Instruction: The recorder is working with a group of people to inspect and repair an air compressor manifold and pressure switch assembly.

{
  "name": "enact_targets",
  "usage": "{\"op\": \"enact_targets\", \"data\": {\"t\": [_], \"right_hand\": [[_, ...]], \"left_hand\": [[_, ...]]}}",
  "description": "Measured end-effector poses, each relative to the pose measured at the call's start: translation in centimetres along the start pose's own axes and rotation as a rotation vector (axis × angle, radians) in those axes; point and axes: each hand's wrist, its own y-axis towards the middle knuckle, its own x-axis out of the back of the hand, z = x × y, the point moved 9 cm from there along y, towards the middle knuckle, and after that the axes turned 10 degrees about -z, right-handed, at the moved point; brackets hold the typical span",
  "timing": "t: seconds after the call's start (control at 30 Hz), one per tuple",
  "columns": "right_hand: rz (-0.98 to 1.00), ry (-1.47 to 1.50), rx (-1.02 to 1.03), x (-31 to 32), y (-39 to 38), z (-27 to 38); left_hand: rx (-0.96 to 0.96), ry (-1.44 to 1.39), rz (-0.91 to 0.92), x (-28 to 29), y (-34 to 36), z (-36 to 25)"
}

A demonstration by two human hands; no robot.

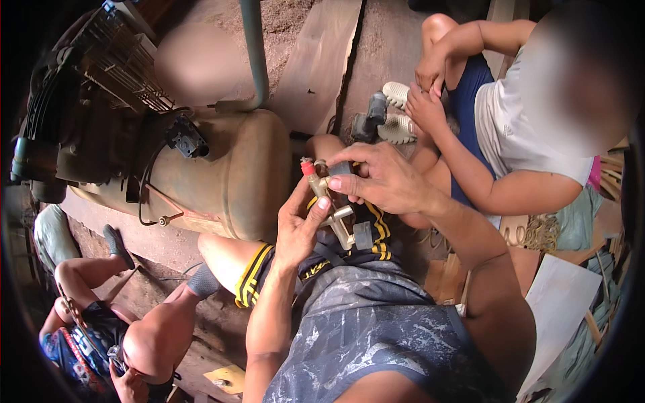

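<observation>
My left hand is closed around a brass valve fitting with a red cap on its upper end and a dark round part at its lower end. My right hand grips the upper part of the same fitting, thumb against its side and index finger curled over a black piece beside the cap. The fitting is held tilted above my dark shorts with yellow stripes. Some of its middle is hidden behind my fingers.
A rusty compressor tank with a pressure switch fills the left. A person sits at right, hands together, near a dark tool. Another person sits lower left. Wood boards and scraps lie at right.
</observation>
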Motion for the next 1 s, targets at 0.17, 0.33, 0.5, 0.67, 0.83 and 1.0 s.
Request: {"op": "enact_targets", "data": {"t": [0.17, 0.33, 0.5, 0.67, 0.83, 1.0], "right_hand": [[-0.11, -0.327, 0.244, 0.4, 0.8, 1.9], [-0.094, -0.509, 0.371, -0.6, 2.2, 2.2], [-0.065, -0.653, 0.351, -0.6, 3.4, 2.1], [0.127, -0.635, 0.304, -1.1, 3.7, 0.8], [0.254, -0.541, 0.28, -1.2, 3.1, -0.4], [0.314, -0.496, 0.237, -0.4, 1.8, -0.9]], "left_hand": [[-0.012, -0.141, 0.037, 0.3, 0.4, 0.1], [0.136, -0.324, 0.028, 0.2, 0.9, 1.7], [0.263, -0.363, -0.056, 0.4, 1.2, 3.4], [0.288, -0.372, -0.007, -0.1, 0.8, 2.8], [0.321, -0.342, -0.03, -0.6, 0.0, 2.1], [0.352, -0.222, -0.04, -1.1, -0.7, 1.3]]}}
